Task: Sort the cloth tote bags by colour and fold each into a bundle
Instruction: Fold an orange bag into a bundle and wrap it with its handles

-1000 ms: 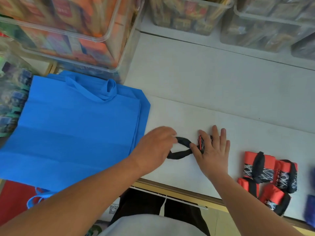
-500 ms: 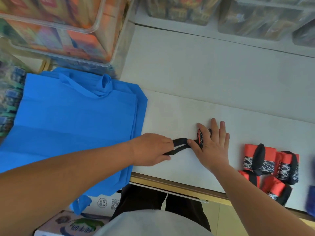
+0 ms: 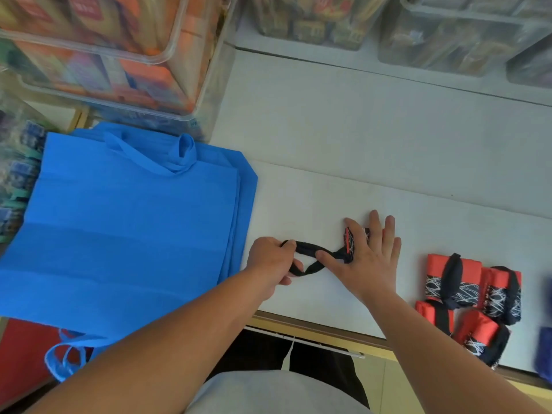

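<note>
Strap now crossed left-right, left grip pinching it, right grip flat on bundle

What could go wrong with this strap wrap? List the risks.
The left hand grips the black strap while the right hand only presses flat on the folded bundle; it could slide out or unroll. The strap crosses itself near the thumb, so it may wrap unevenly. The finished bundles sit near the table edge; an elbow might dislodge them.
</note>
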